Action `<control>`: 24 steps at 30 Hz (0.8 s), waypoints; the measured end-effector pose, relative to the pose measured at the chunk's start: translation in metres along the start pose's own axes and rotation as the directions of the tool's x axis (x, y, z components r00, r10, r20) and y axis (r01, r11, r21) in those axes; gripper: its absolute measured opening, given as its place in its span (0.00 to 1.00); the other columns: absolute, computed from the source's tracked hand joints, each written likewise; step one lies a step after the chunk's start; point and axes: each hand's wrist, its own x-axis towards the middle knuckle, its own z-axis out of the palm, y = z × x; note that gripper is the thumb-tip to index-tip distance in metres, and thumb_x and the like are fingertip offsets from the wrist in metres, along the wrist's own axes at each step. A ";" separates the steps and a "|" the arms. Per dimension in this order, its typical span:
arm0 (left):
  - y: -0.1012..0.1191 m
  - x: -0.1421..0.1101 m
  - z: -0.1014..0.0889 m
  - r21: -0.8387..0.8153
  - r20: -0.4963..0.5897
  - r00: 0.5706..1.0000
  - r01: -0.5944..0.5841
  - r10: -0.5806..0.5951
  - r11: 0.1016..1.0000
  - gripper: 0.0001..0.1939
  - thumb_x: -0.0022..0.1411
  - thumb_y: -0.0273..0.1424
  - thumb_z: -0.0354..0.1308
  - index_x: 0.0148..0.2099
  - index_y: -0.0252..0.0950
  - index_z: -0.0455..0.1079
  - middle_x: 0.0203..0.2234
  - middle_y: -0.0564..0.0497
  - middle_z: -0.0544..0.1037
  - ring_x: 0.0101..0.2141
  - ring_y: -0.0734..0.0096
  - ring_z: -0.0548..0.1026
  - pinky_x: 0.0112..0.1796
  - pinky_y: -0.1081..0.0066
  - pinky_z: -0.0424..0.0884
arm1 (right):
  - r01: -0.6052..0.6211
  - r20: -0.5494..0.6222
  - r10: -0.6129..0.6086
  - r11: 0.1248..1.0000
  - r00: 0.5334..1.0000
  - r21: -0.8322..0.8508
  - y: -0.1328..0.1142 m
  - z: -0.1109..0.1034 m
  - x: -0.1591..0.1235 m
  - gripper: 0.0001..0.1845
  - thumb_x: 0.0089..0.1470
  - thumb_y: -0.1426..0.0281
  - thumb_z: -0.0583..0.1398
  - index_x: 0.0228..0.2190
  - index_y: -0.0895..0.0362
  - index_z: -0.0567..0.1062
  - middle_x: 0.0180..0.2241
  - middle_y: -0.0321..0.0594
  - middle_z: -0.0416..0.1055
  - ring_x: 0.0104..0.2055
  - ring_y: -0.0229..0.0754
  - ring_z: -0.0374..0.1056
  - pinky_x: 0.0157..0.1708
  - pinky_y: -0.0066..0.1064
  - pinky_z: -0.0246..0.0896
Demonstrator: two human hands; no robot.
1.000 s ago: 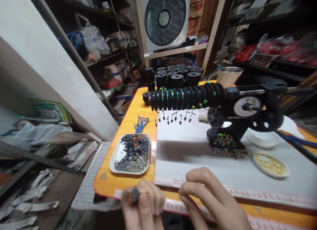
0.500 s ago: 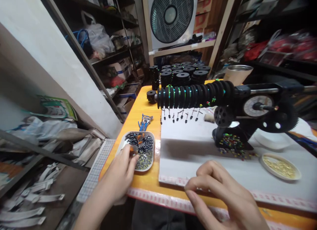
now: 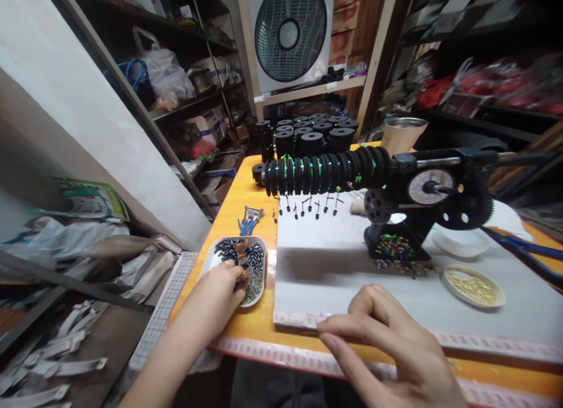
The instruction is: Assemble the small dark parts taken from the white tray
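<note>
My left hand [image 3: 215, 299] reaches into a white tray [image 3: 260, 250] of small dark cylindrical pieces, fingertips pinched among them near an orange piece; whether it grips one is unclear. My right hand [image 3: 387, 349] hovers over the front edge of a grey mat [image 3: 334, 267], fingers curled with thumb and forefinger close together and nothing visible in them. A row of black spools [image 3: 325, 172] with green thread sits on a horizontal shaft of a black winding machine [image 3: 431, 197]. Small hooks hang below the spools.
Stacked black spools [image 3: 312, 135] stand at the back of the orange table [image 3: 246, 326]. A dish of gold bits [image 3: 472, 285], scattered coloured beads [image 3: 396, 250], blue clips [image 3: 250, 217] and a metal cup [image 3: 402, 135] lie around. Cluttered shelves left, a fan [image 3: 290, 33] behind.
My left hand went from the table's front edge, holding a dark piece, forward into the tray. My right hand stayed near the mat's front edge.
</note>
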 end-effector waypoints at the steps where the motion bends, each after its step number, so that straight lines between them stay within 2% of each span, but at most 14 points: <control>1: 0.000 0.001 0.000 0.006 0.004 1.000 0.001 -0.001 1.000 0.11 0.57 0.20 0.51 0.28 0.42 0.67 0.31 0.44 0.78 0.36 0.52 0.77 0.40 0.60 0.67 | 0.000 -0.006 0.000 1.000 1.000 0.006 0.000 0.000 0.000 0.10 0.60 0.80 0.60 0.36 0.55 0.78 0.27 0.35 0.62 0.28 0.40 0.68 0.28 0.32 0.66; 5: 0.001 0.007 0.000 -0.014 0.010 1.000 0.001 -0.001 1.000 0.11 0.56 0.20 0.51 0.26 0.42 0.64 0.28 0.45 0.78 0.32 0.54 0.75 0.36 0.62 0.65 | -0.009 -0.018 0.009 1.000 1.000 0.014 0.000 0.001 -0.002 0.09 0.60 0.80 0.60 0.37 0.55 0.78 0.28 0.36 0.63 0.29 0.40 0.69 0.28 0.32 0.66; 9: 0.003 0.009 -0.006 -0.115 -0.009 1.000 0.011 -0.012 0.993 0.11 0.54 0.20 0.52 0.26 0.42 0.62 0.24 0.51 0.74 0.28 0.60 0.72 0.33 0.65 0.61 | -0.017 -0.021 0.018 0.999 1.000 0.027 0.004 0.000 -0.006 0.09 0.60 0.80 0.60 0.37 0.56 0.77 0.28 0.36 0.64 0.29 0.40 0.69 0.29 0.31 0.66; 12: 0.005 0.004 -0.010 -0.220 -0.070 0.996 0.045 -0.062 0.975 0.09 0.55 0.21 0.54 0.27 0.41 0.65 0.20 0.57 0.66 0.25 0.65 0.66 0.31 0.66 0.57 | -0.022 -0.032 0.024 0.998 0.999 0.061 0.005 0.002 -0.005 0.09 0.60 0.81 0.60 0.37 0.56 0.76 0.29 0.36 0.64 0.30 0.40 0.70 0.29 0.30 0.66; 14: 0.009 -0.002 -0.011 -0.325 -0.096 0.989 0.078 -0.115 0.943 0.05 0.57 0.26 0.56 0.29 0.39 0.68 0.19 0.60 0.60 0.24 0.67 0.61 0.29 0.67 0.55 | -0.034 -0.024 0.037 0.994 0.999 0.101 0.004 0.005 -0.002 0.09 0.61 0.81 0.59 0.37 0.56 0.76 0.29 0.37 0.66 0.31 0.39 0.70 0.29 0.30 0.66; 16: 0.015 -0.010 -0.008 -0.472 -0.074 0.984 0.107 -0.160 0.875 0.05 0.59 0.32 0.57 0.32 0.37 0.69 0.20 0.61 0.56 0.24 0.69 0.58 0.29 0.68 0.54 | -0.046 -0.013 0.049 0.986 0.999 0.160 0.001 0.008 0.002 0.09 0.61 0.81 0.59 0.37 0.56 0.76 0.30 0.37 0.68 0.31 0.39 0.71 0.30 0.28 0.67; 19: 0.031 -0.023 0.002 -0.690 0.022 0.987 0.131 -0.160 0.712 0.09 0.58 0.39 0.57 0.33 0.38 0.66 0.21 0.61 0.55 0.23 0.72 0.56 0.27 0.70 0.54 | -0.060 -0.013 0.066 0.967 0.998 0.246 -0.007 0.011 0.008 0.10 0.61 0.82 0.59 0.36 0.56 0.74 0.30 0.37 0.72 0.32 0.37 0.72 0.31 0.26 0.67; 24: 0.062 -0.039 0.019 -0.857 0.164 0.983 0.183 -0.082 0.482 0.13 0.54 0.41 0.60 0.27 0.41 0.60 0.18 0.62 0.54 0.19 0.76 0.49 0.22 0.70 0.47 | -0.117 0.022 0.116 0.947 0.993 0.300 -0.013 0.013 0.009 0.09 0.60 0.80 0.56 0.31 0.55 0.70 0.28 0.35 0.72 0.30 0.36 0.72 0.30 0.26 0.66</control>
